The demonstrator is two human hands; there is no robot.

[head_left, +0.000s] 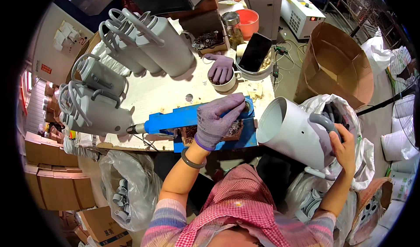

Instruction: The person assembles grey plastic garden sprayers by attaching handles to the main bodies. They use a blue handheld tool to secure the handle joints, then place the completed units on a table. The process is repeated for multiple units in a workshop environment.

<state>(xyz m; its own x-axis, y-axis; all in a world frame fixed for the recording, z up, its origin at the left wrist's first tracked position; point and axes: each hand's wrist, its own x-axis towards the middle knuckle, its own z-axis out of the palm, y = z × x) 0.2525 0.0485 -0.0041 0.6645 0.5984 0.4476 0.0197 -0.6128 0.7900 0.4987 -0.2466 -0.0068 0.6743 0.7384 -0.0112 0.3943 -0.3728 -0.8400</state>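
My left hand (216, 120), in a purple knit glove, reaches over a blue bench tool (170, 121). Its fingers are drawn together at the tool's round right end; whatever they pinch is too small to tell. Bare, my right hand (344, 148) is closed round the curved dark grey handle of a light grey watering can (291, 133). The can lies tilted on its side at the table's right edge, its open mouth toward the blue tool. A small dark hole shows in its wall. Under my left wrist, a box of small metal parts (234, 131) is partly hidden.
Several grey watering cans (164, 45) stand at the table's left. Behind the tool are a white cup (225, 86) with a purple glove (222, 67) over it, a phone (256, 52) and a red bowl (248, 21). A cardboard box (334, 67) and plastic bags (131, 185) flank the table.
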